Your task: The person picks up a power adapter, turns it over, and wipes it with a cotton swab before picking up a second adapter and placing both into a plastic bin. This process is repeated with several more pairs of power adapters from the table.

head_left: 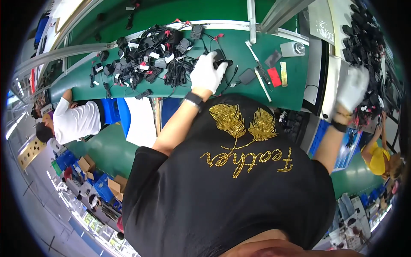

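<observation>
My left hand (204,76), in a white glove, is over the green bench with its thumb and fingers closed around a small black boxy device (219,56). A thin black cable (233,76) lies just right of that hand. To its left spreads a large heap of black devices with bundled cables (150,55), dotted with white tags and red bits. My right hand (353,88), also white-gloved, is far to the right beside another pile of black cabled devices (369,55). Motion smears its fingers, so their grip cannot be made out.
Right of centre on the green bench (291,96) are a white bottle (293,49), a red card (274,77), a yellowish strip (284,74), a toothbrush (251,50), a white pen-like stick (263,85) and a flat black square (247,76). Metal frame posts (251,21) rise behind. Other people work at both sides.
</observation>
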A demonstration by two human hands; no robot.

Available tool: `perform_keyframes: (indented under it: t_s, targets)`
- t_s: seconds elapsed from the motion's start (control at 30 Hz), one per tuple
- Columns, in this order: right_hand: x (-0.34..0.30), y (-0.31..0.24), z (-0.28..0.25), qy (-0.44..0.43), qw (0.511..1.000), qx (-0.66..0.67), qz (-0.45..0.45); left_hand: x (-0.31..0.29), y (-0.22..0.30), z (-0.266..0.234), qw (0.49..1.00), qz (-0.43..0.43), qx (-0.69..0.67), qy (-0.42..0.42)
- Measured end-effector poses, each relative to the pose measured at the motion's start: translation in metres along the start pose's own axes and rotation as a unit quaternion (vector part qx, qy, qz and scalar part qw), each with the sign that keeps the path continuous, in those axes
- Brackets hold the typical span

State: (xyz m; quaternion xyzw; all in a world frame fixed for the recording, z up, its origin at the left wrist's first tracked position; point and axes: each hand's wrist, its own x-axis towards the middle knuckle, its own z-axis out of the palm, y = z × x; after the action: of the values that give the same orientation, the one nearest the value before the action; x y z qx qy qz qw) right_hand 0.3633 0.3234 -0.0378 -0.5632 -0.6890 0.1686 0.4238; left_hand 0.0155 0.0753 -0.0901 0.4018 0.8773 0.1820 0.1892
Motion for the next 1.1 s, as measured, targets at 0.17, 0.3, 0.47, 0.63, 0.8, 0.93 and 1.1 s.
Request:
perform_keyframes:
  t_s: [0.17, 0.3, 0.47, 0.63, 0.8, 0.93, 1.1]
  targets:
    - [-0.158, -0.099, 0.104, -0.406, 0.913, -0.024, -0.027, 0.048, 0.013, 0.011, 0.983, 0.013, 0.146, -0.110]
    - [-0.191, -0.106, 0.160, -0.501, 0.821, -0.227, -0.153, 0.052, -0.008, 0.020, 0.985, 0.082, 0.123, -0.085]
    - [-0.195, -0.099, 0.165, -0.486, 0.846, -0.163, -0.148, 0.054, -0.058, 0.006, 0.984, 0.095, -0.115, -0.102]
    - [-0.165, -0.129, 0.115, -0.502, 0.859, 0.067, 0.073, 0.033, -0.069, -0.050, 0.555, 0.012, -0.794, -0.248]
    - [-0.142, -0.173, 0.074, -0.383, 0.873, 0.276, 0.122, 0.008, -0.032, -0.101, 0.548, -0.003, -0.815, -0.191]
    - [-0.129, -0.188, 0.061, -0.295, 0.783, 0.523, 0.164, 0.000, -0.009, -0.118, 0.473, -0.021, -0.848, -0.236]
    - [-0.128, -0.205, 0.067, -0.323, 0.567, 0.736, 0.183, -0.004, 0.003, -0.117, 0.333, -0.024, -0.880, -0.338]
